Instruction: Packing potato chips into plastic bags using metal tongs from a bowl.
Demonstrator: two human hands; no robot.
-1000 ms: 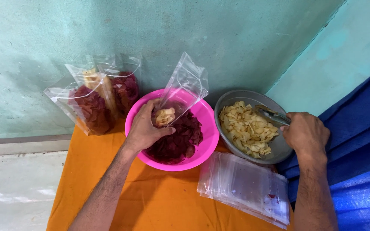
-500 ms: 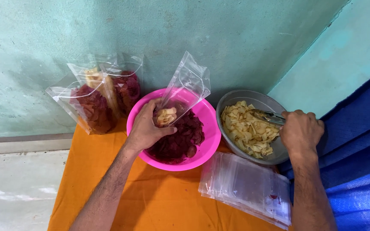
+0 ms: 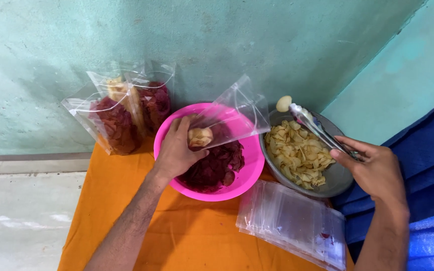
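Note:
My left hand (image 3: 177,150) grips the bottom of a clear plastic bag (image 3: 232,115) over a pink bowl (image 3: 249,173) of dark red chips. The bag tilts to the right with its mouth open and holds a few pale yellow chips (image 3: 200,136). My right hand (image 3: 375,168) holds metal tongs (image 3: 317,129) raised above a grey bowl (image 3: 340,178) of pale yellow chips. The tong tips pinch one pale chip (image 3: 283,104) just right of the bag's mouth.
Filled clear bags (image 3: 121,113) of red and yellow chips lean on the green wall at the back left. A stack of empty clear bags (image 3: 292,223) lies on the orange cloth (image 3: 177,236) at front. Blue fabric (image 3: 423,165) lies at right.
My right hand has lifted the tongs out of the grey bowl with a pale chip and swung them toward the bag. The left hand has tilted the bag's mouth down to the right.

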